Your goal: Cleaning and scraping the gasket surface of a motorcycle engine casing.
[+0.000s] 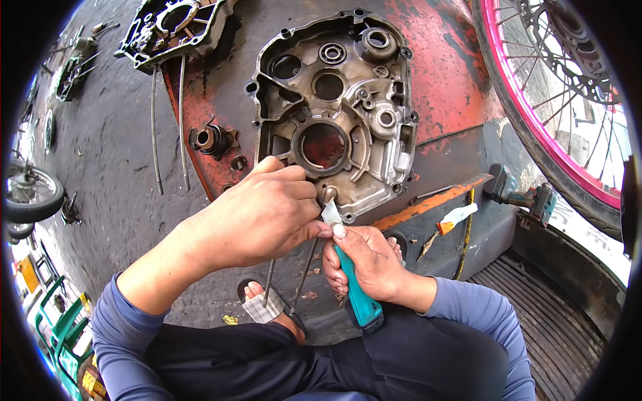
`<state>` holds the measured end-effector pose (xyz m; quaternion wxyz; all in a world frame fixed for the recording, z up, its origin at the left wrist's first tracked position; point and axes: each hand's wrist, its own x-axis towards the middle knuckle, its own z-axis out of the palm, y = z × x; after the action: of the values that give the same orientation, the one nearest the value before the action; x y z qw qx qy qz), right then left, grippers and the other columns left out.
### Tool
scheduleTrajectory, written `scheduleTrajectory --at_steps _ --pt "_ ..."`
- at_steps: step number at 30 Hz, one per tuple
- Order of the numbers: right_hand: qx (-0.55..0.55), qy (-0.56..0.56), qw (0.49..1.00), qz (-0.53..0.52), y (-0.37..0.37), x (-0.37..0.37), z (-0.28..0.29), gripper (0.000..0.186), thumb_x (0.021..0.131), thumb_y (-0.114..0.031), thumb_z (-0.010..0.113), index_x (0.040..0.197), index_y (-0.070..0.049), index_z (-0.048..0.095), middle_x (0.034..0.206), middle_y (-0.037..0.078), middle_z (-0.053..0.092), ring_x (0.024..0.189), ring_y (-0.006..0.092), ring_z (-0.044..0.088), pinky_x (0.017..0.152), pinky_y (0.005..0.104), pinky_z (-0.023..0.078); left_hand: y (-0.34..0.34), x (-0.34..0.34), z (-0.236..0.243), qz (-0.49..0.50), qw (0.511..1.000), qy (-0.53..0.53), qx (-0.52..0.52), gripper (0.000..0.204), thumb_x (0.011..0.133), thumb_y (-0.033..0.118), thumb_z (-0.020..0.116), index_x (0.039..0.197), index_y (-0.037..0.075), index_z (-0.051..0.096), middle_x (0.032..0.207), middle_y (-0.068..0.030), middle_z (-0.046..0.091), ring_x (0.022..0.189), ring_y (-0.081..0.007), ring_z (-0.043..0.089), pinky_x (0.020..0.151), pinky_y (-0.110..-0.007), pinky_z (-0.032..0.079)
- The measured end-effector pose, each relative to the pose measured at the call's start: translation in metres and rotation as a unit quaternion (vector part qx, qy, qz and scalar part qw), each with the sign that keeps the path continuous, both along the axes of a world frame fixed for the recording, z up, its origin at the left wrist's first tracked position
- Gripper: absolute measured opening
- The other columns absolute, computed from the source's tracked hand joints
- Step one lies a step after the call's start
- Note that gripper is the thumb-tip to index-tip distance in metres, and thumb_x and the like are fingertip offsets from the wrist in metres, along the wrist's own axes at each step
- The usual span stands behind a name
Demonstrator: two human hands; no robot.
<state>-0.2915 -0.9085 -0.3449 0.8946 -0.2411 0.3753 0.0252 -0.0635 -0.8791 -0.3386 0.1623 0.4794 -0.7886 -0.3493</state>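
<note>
A grey metal engine crankcase half lies open side up on a worn red metal surface in front of me. My right hand is wrapped round a teal-handled utility knife, its pale, smeared blade pointing up toward the crankcase's lower edge. Beside that blade, my left hand is closed, its thumb and curled fingers close to the right thumb. What the left fingers pinch, if anything, is hidden. Two thin rods stick down from the crankcase below my left hand.
Another crankcase part with long rods is at the upper left, near a small dark metal part. To the right are a white tube with an orange cap, a teal cordless tool and a pink-rimmed wheel. Green chairs stand lower left.
</note>
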Motion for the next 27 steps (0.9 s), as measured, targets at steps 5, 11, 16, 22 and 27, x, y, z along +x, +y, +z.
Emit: scheduleTrajectory --at_steps 5,11,16,22,27 --pt "-0.017 0.007 1.0 -0.005 -0.0005 0.0008 0.0028 0.052 0.108 -0.045 0.044 0.078 -0.003 0.05 0.063 0.008 0.051 0.054 0.0159 0.05 0.054 0.0313 0.046 -0.0002 -0.0012 -0.0003 0.009 1.0 -0.01 0.008 0.029 0.09 0.03 0.07 0.074 0.009 0.06 0.079 -0.0034 0.054 0.085 -0.0245 0.054 0.078 -0.04 0.039" --pt "-0.012 0.003 1.0 -0.007 -0.0007 -0.0001 0.0032 0.052 0.108 -0.045 0.044 0.078 -0.003 0.05 0.062 0.008 0.05 0.054 0.0161 0.05 0.053 0.0313 0.046 0.0005 -0.0021 -0.0033 0.023 1.0 -0.014 -0.011 0.031 0.087 0.034 0.072 0.071 0.01 0.06 0.076 -0.0022 0.054 0.082 -0.0244 0.055 0.077 -0.04 0.04" --pt "-0.025 0.009 1.0 -0.009 0.001 -0.003 0.0039 0.05 0.108 -0.044 0.044 0.079 -0.003 0.05 0.062 0.008 0.05 0.054 0.0163 0.05 0.053 0.0314 0.046 0.0005 -0.0044 -0.0052 0.029 0.999 -0.018 -0.023 0.032 0.085 0.037 0.073 0.071 0.011 0.06 0.075 -0.0013 0.055 0.081 -0.0234 0.054 0.075 -0.039 0.039" --pt "-0.016 0.011 1.0 -0.024 0.0037 -0.0079 0.0051 0.05 0.108 -0.043 0.043 0.078 -0.004 0.05 0.062 0.009 0.051 0.054 0.0165 0.05 0.053 0.0316 0.046 0.0011 -0.0089 -0.0037 0.055 0.998 -0.027 -0.013 0.033 0.085 0.037 0.074 0.071 0.011 0.06 0.074 -0.002 0.054 0.08 -0.0233 0.054 0.074 -0.039 0.039" --pt "-0.01 -0.004 1.0 0.002 -0.0016 -0.0015 0.0027 0.051 0.109 -0.044 0.042 0.079 -0.004 0.05 0.063 0.006 0.051 0.055 0.0142 0.051 0.054 0.0298 0.046 0.0002 -0.0014 -0.007 0.016 1.0 -0.002 -0.018 0.033 0.087 0.035 0.072 0.071 0.01 0.06 0.074 -0.0025 0.054 0.079 -0.0239 0.053 0.074 -0.04 0.038"
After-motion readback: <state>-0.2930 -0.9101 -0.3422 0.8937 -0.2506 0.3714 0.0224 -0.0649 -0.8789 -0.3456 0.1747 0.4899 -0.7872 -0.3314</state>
